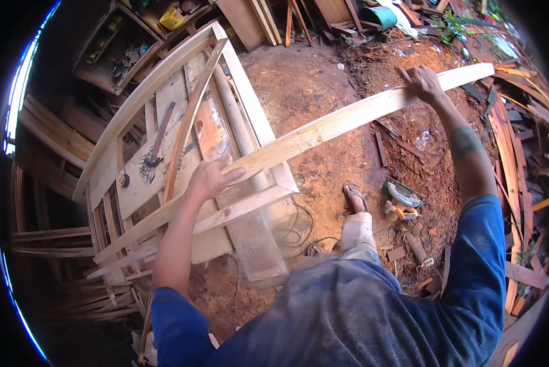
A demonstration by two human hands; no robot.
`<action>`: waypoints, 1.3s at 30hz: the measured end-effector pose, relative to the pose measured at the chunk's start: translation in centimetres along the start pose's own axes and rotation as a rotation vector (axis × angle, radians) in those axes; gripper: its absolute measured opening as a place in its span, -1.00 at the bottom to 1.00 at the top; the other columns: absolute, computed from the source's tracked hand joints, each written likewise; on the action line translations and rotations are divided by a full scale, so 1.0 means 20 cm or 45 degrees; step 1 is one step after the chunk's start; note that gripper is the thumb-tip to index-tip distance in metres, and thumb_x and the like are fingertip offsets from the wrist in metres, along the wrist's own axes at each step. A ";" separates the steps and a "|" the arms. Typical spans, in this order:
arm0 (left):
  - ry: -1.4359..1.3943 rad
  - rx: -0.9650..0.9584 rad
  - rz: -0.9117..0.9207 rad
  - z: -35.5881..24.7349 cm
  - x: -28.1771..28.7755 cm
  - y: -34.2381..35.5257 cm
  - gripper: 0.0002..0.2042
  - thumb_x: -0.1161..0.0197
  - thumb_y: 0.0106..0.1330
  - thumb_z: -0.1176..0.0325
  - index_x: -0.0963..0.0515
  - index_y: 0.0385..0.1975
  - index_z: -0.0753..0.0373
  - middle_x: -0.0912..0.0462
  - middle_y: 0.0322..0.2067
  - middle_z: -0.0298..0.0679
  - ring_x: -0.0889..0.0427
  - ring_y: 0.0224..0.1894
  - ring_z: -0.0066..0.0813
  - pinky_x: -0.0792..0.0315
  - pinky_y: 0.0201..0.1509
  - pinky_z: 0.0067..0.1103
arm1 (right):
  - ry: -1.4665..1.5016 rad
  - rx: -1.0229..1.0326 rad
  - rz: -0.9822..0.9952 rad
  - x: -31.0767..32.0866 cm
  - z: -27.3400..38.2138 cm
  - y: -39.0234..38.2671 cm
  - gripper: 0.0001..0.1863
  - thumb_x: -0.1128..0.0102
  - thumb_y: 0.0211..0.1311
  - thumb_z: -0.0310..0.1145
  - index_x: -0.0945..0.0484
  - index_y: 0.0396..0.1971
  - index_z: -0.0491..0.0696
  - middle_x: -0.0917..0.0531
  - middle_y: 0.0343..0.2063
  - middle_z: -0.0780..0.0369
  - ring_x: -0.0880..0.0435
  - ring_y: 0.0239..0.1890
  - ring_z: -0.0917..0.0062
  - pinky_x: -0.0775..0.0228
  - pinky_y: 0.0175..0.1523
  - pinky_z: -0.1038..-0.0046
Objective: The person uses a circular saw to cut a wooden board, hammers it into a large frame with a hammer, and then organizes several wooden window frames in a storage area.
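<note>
A long pale wooden plank (342, 125) slants from the lower left up to the far right, crossing over a corner of a wooden frame. Near its middle, my left hand (211, 181) is closed round it, thumb lying along the wood. My right hand (421, 84) grips the same plank close to its far right end. The pale frame (247, 92) rests on a workbench (259, 251). Its mitred corner shows just below the plank. On the boards left of my left hand lie a hammer (162, 131), a small heap of nails (146, 170) and a small dark roll (124, 180).
A power saw (404, 194) sits on the dirt floor right of my foot (355, 198), with a cable (302, 229) nearby. Wood scraps (513, 183) pile up along the right. Shelving (118, 52) stands at the far left, and stacked lumber (57, 134) lies left of the bench.
</note>
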State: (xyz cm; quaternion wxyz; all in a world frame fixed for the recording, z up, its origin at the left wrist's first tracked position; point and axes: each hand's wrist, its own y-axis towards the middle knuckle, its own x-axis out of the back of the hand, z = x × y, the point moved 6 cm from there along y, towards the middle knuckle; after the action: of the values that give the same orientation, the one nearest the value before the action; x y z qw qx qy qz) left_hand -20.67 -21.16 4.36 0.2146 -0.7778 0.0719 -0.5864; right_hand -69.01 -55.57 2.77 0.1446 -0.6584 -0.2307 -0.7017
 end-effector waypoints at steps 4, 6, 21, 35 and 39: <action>0.137 -0.147 -0.505 -0.04 0.00 -0.08 -0.14 -0.27 0.15 -0.39 -0.59 0.07 0.41 -0.68 -0.36 0.28 -0.73 -0.17 0.13 -0.57 -0.04 -0.17 | 0.337 -0.136 -0.839 0.42 0.13 -0.45 -0.56 0.02 0.52 -0.06 -0.61 0.03 -0.10 -0.62 0.08 0.06 -0.51 0.22 0.20 -0.30 0.33 0.23; 0.235 0.184 -0.338 -0.05 -0.08 -0.18 -0.17 -0.33 0.14 -0.33 -0.53 0.22 0.29 -0.70 -0.28 0.24 -0.71 -0.12 0.11 -0.54 -0.02 -0.13 | 0.440 -0.296 -0.878 0.36 0.27 -0.81 -0.58 0.03 0.52 -0.08 -0.62 -0.02 -0.12 -0.61 0.04 0.04 -0.52 0.20 0.15 -0.33 0.30 0.19; 0.395 0.022 -0.779 0.06 -0.32 -0.22 -0.37 -0.50 0.08 0.10 -0.47 -0.03 0.51 -0.59 -0.16 0.28 -0.54 -0.08 0.36 -0.38 0.04 -0.04 | 0.716 -1.261 1.158 -2.27 0.44 -3.02 -0.50 -0.13 0.25 -0.05 -0.70 -0.16 -0.24 -0.70 -0.07 -0.13 -0.71 0.01 0.02 -0.52 0.18 0.09; 0.408 -0.180 -0.842 -0.28 -0.35 0.02 -0.09 0.00 0.29 -0.50 -0.58 -0.12 0.50 -0.68 -0.29 0.15 -0.68 -0.28 0.04 -0.56 -0.21 -0.20 | -0.058 -0.958 1.102 -3.56 -0.63 -2.64 -0.49 0.02 0.42 -0.21 -0.41 0.35 0.09 -0.41 0.37 0.18 -0.15 0.54 0.28 0.18 0.54 0.02; 0.338 -0.104 -0.803 -0.22 -0.35 0.02 -0.04 -0.01 0.24 -0.54 -0.55 -0.05 0.51 -0.67 -0.22 0.11 -0.68 -0.19 -0.04 -0.54 -0.12 -0.22 | -0.022 -0.868 1.295 -3.64 -0.75 -2.57 -0.65 -0.11 0.35 -0.17 -0.71 0.05 0.16 -0.73 0.04 0.25 -0.56 0.29 0.35 0.07 0.49 -0.02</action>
State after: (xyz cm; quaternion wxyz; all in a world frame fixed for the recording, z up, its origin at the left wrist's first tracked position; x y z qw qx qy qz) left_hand -26.82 -20.02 -0.98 -0.0199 -0.6867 -0.1212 -0.7165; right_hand -101.19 -26.81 -76.59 0.2408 -0.7009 0.3490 -0.5736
